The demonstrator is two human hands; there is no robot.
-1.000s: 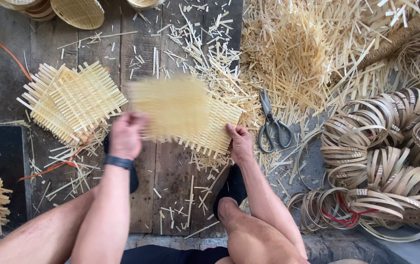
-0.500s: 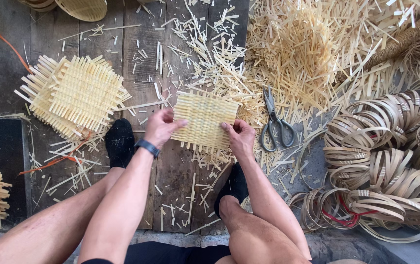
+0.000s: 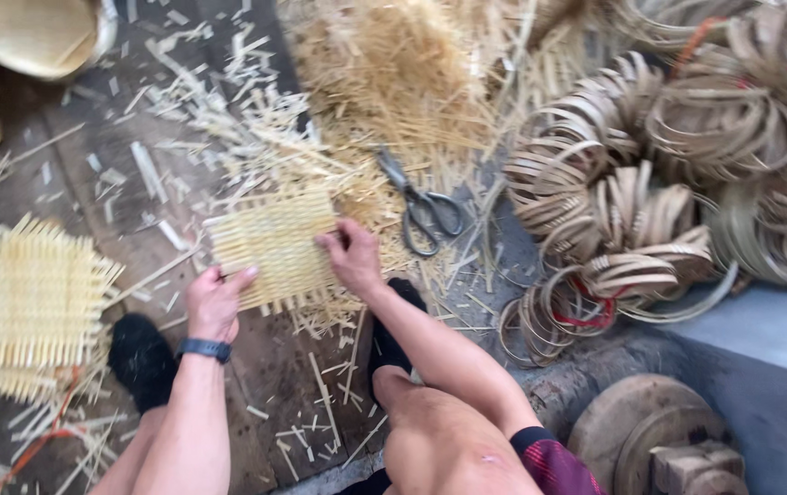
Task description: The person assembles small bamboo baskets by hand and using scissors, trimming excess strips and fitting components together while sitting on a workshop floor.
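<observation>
woven mat centre | scissors right | mat stack left | hoops far right

I see a pale yellow woven mat, a tight checker weave; a second mat, the same straw colour, fringed at its edges; grey metal scissors; tan coiled hoops, one bundle tied red; a black wristband; dark brown floorboards; black socks.

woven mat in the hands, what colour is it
Pale straw yellow woven mat, seen in the head view.
</observation>
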